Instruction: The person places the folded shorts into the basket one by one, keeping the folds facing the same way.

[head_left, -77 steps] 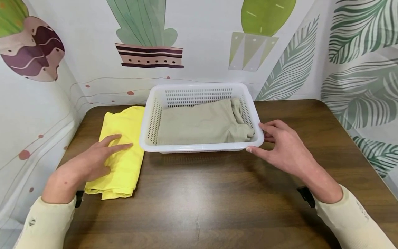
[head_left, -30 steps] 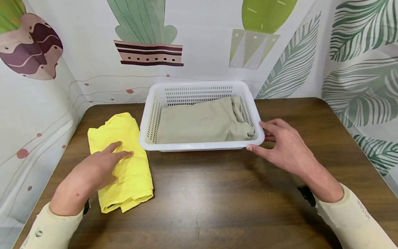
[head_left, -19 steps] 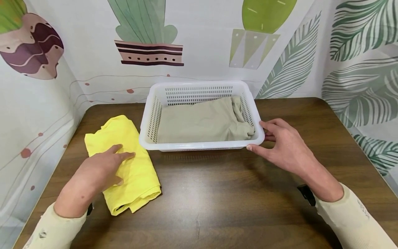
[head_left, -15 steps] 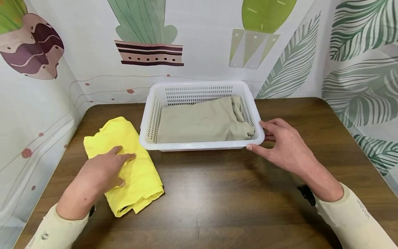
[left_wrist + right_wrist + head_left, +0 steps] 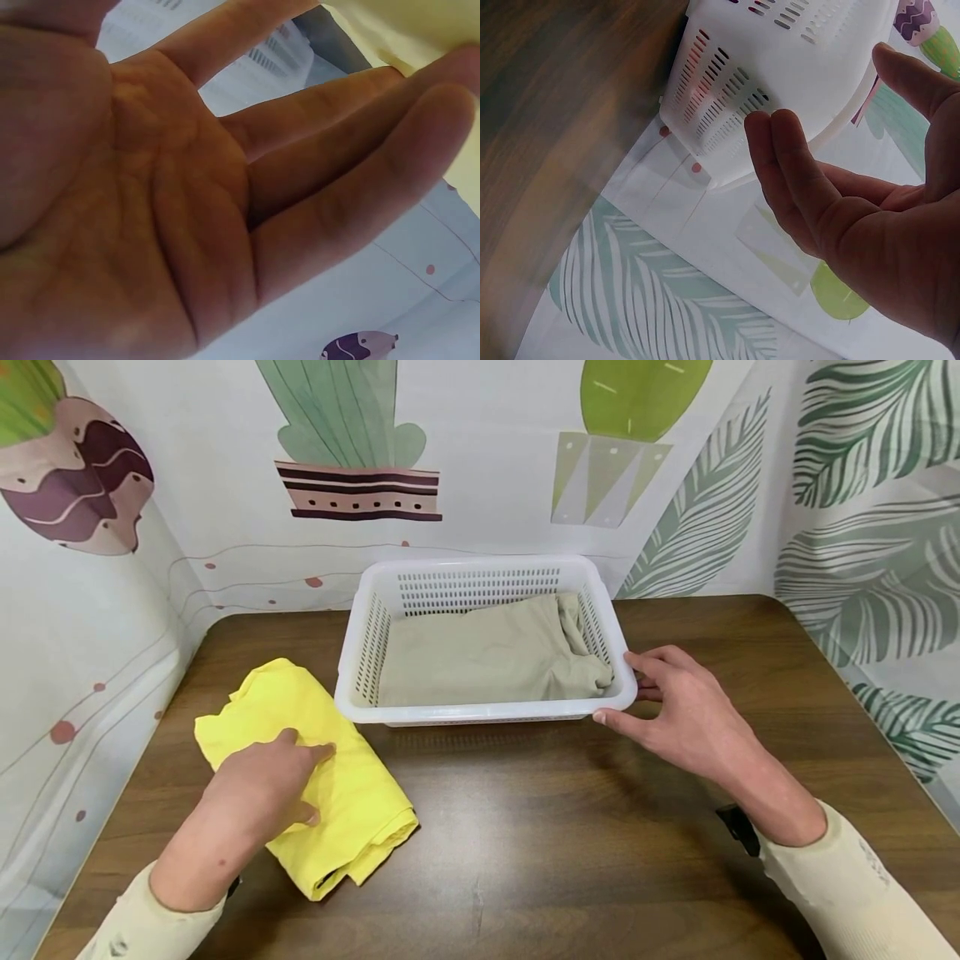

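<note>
A folded yellow garment [image 5: 345, 785] lies slanted at the left of the table, its near end toward the middle. On top of it my left hand [image 5: 255, 785] rests with spread, mostly straight fingers touching the fabric. The left wrist view shows that palm with the yellow cloth [image 5: 420, 30] at the fingertips. My right hand [image 5: 690, 718] holds the near right corner of a white plastic basket [image 5: 480, 712], thumb at the front rim and fingers along the side. Inside the basket lies a folded grey-beige garment [image 5: 480, 656].
The brown wooden table [image 5: 525, 860] has rounded far corners. Behind it hangs a white backdrop [image 5: 495, 460] printed with cacti and leaves, close to the basket's far side. The yellow garment lies just left of the basket.
The yellow garment has slid nearer and turned, its near end swinging right, away from the basket's left side. My left hand moved along with it. The right hand and basket stay in place.
</note>
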The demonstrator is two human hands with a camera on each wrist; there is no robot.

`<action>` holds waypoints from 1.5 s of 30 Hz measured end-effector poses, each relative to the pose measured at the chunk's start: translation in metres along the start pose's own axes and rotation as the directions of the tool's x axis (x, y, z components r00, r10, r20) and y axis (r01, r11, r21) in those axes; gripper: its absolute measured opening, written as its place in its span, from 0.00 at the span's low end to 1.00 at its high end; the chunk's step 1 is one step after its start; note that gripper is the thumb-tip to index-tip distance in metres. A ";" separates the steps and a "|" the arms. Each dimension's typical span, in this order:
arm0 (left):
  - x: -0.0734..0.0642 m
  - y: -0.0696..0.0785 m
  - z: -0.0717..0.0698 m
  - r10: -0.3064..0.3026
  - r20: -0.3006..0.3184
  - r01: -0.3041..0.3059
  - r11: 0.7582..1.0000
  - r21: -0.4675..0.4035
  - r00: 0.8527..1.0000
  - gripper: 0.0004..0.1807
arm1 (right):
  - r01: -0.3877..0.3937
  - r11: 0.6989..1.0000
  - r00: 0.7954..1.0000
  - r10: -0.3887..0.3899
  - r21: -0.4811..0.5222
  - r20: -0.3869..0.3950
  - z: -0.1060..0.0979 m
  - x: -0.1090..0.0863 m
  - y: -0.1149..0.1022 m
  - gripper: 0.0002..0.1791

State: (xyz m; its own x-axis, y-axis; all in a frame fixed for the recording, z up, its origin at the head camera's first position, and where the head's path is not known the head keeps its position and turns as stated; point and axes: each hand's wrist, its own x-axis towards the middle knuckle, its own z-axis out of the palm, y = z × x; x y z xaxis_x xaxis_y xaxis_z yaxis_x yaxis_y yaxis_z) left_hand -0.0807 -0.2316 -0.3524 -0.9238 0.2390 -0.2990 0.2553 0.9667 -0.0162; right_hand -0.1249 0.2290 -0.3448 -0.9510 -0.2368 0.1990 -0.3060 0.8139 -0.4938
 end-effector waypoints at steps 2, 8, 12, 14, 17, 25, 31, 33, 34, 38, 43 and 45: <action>-0.001 0.003 0.000 -0.004 0.012 0.004 1.000 0.000 1.000 0.46 | 0.001 1.000 1.000 -0.001 0.000 0.000 0.000 0.000 0.000 0.45; -0.003 0.013 0.000 -0.001 0.024 0.001 1.000 0.018 1.000 0.47 | -0.002 1.000 1.000 0.002 -0.002 0.005 0.000 0.001 0.000 0.46; -0.004 0.019 0.001 0.006 0.019 -0.006 1.000 0.025 1.000 0.47 | -0.005 1.000 1.000 0.005 0.010 0.013 0.000 0.001 0.000 0.47; -0.005 0.023 0.002 0.009 0.016 -0.009 1.000 0.026 1.000 0.47 | -0.001 1.000 1.000 0.000 0.014 0.014 0.000 0.001 0.000 0.47; -0.007 0.028 0.003 0.014 0.009 -0.015 0.999 0.029 1.000 0.47 | -0.001 1.000 1.000 0.001 0.019 0.014 0.000 0.001 0.000 0.48; -0.013 0.042 0.008 0.032 -0.030 -0.031 0.999 0.039 0.999 0.44 | -0.002 1.000 1.000 0.002 0.019 0.011 0.000 0.001 0.001 0.48; -0.016 0.050 0.012 0.053 -0.057 -0.050 0.997 0.053 0.997 0.46 | 0.001 1.000 1.000 -0.001 0.021 0.010 0.000 0.000 0.000 0.48; -0.016 0.053 0.013 0.058 -0.063 -0.055 0.997 0.050 0.996 0.46 | 0.007 1.000 1.000 -0.007 0.020 0.006 0.000 0.000 0.000 0.47; -0.016 0.054 0.014 0.063 -0.070 -0.060 0.997 0.051 0.996 0.47 | 0.010 1.000 1.000 -0.010 0.020 0.004 0.000 0.000 0.000 0.47; -0.018 0.059 0.017 0.078 -0.101 -0.073 0.996 0.058 0.992 0.47 | 0.013 1.000 1.000 -0.013 0.018 0.000 0.000 0.000 0.000 0.47; -0.019 0.065 0.020 0.097 -0.146 -0.085 0.993 0.085 0.984 0.47 | 0.015 1.000 1.000 -0.015 0.013 -0.005 0.000 0.000 0.000 0.47; -0.019 0.068 0.021 0.113 -0.173 -0.096 0.990 0.105 0.978 0.48 | 0.018 1.000 1.000 -0.018 0.009 -0.008 0.000 0.001 0.000 0.47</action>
State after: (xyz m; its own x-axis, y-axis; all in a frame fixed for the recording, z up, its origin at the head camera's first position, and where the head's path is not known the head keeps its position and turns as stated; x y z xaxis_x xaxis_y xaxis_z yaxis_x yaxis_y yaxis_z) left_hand -0.0397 -0.1722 -0.3683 -0.9244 0.3588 -0.1293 0.3710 0.9245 -0.0872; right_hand -0.1255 0.2292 -0.3447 -0.9449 -0.2475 0.2144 -0.3237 0.8049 -0.4974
